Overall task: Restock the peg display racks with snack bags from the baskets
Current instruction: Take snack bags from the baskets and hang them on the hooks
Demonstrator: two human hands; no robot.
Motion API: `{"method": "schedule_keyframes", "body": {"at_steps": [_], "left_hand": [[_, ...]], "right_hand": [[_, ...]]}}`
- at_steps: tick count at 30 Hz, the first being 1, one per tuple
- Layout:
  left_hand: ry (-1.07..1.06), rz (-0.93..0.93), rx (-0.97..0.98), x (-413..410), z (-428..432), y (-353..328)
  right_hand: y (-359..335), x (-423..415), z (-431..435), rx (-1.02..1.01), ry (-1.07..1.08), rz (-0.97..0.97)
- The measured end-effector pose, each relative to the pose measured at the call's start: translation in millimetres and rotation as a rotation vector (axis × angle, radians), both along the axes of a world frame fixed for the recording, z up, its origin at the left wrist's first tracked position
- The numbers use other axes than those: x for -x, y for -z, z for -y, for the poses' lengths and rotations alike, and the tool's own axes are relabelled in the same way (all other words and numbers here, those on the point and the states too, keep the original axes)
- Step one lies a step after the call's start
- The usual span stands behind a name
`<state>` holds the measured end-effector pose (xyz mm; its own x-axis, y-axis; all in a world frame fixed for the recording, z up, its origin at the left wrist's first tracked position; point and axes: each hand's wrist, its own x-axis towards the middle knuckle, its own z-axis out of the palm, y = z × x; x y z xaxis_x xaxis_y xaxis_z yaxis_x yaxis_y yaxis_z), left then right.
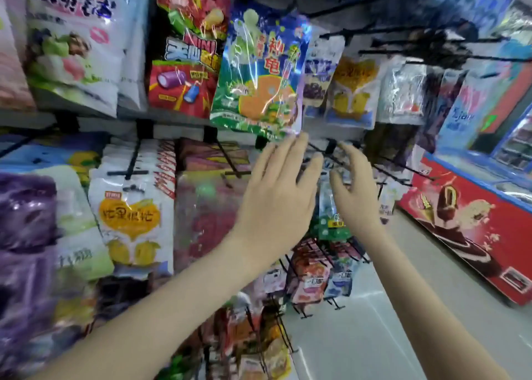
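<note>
A blue and green snack bag [259, 74] with an orange picture hangs on an upper peg of the display rack [172, 120]. My left hand [276, 195] is raised just below that bag, fingers apart, fingertips close to its bottom edge and holding nothing. My right hand [354, 187] is up beside it, fingers spread and slightly curled, in front of bare black pegs [325, 152]. Behind the right hand hangs a pale blue and green bag [331, 218]; I cannot tell whether the fingers touch it.
Pegs to the left hold a red mini candy bag [184, 60], white mango bags [129, 215] and purple bags [26, 235]. Small packets [311, 279] hang low. A red ice cream freezer [466, 218] stands at the right across a pale floor aisle [374, 336].
</note>
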<state>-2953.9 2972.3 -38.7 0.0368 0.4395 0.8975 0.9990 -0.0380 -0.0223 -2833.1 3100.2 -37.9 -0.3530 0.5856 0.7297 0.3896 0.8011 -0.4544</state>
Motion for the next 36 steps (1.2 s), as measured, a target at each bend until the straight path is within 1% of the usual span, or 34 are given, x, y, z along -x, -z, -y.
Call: {"method": "schedule_keyframes", "body": {"at_steps": [4,7,9,11,12,14,16,18,20,22,23,24,25,26,27,29,30,32,33,34,36], "left_hand": [[0.056,0.13,0.167,-50.0,38.8,97.6],[0.016,0.256,0.38,-89.6,69.7,190.7],[-0.062,0.36,0.548,-119.9,91.6,263.8],[-0.16,0.513,0.724,-155.0,118.7,343.0],[-0.213,0.581,0.827,-171.9,134.3,382.9],[-0.3,0.696,1.07,-208.5,168.9,459.7],[-0.311,0.772,1.207,-248.2,202.8,530.0],[-0.276,0.801,1.343,-279.2,230.3,593.3],[-0.232,0.758,1.479,-300.8,246.8,652.3],[-0.182,0.732,1.57,-317.3,255.6,708.5],[-0.125,0.71,1.618,-322.8,260.0,738.3],[-0.045,0.659,1.668,-325.4,263.9,767.2],[0.054,0.511,1.735,-325.3,266.6,799.2],[0.132,0.4,1.719,-322.3,268.2,830.8],[0.17,0.327,1.723,-317.9,270.2,856.5],[0.171,0.206,1.77,-302.8,272.2,893.2],[0.139,0.169,1.779,-293.9,273.3,907.1],[0.068,0.187,1.622,-276.8,280.3,928.6],[0.019,0.248,1.581,-265.9,284.0,933.4],[-0.059,0.288,1.518,-253.5,288.2,936.2],[-0.213,0.3,1.447,-226.7,295.4,937.0]], "right_hand": [[96.8,-38.0,36.9,0.028,-0.086,0.068],[189.3,-71.9,64.8,0.136,-0.153,0.178],[263.0,-100.7,85.9,0.288,-0.202,0.287],[343.8,-140.9,112.2,0.498,-0.223,0.429],[383.8,-163.3,126.1,0.572,-0.22,0.501],[460.4,-210.1,155.1,0.678,-0.214,0.655],[526.3,-255.3,186.3,0.764,-0.207,0.797],[588.1,-291.8,211.0,0.818,-0.186,0.895],[648.0,-318.3,228.5,0.821,-0.191,0.961],[705.3,-338.1,241.2,0.834,-0.19,1.012],[736.2,-345.6,246.0,0.842,-0.187,1.034],[766.1,-349.9,249.8,0.843,-0.192,1.052],[793.8,-350.9,252.5,0.841,-0.201,1.069],[819.3,-349.8,254.1,0.837,-0.214,1.079],[842.1,-347.2,255.0,0.83,-0.231,1.079],[880.5,-337.7,251.6,0.784,-0.273,1.06],[896.9,-331.4,247.1,0.756,-0.295,1.048],[925.0,-317.1,233.2,0.716,-0.301,1.012],[935.7,-310.0,226.0,0.719,-0.283,0.991],[943.0,-303.4,219.2,0.726,-0.267,0.976],[953.8,-289.2,208.5,0.741,-0.273,0.976]]}}
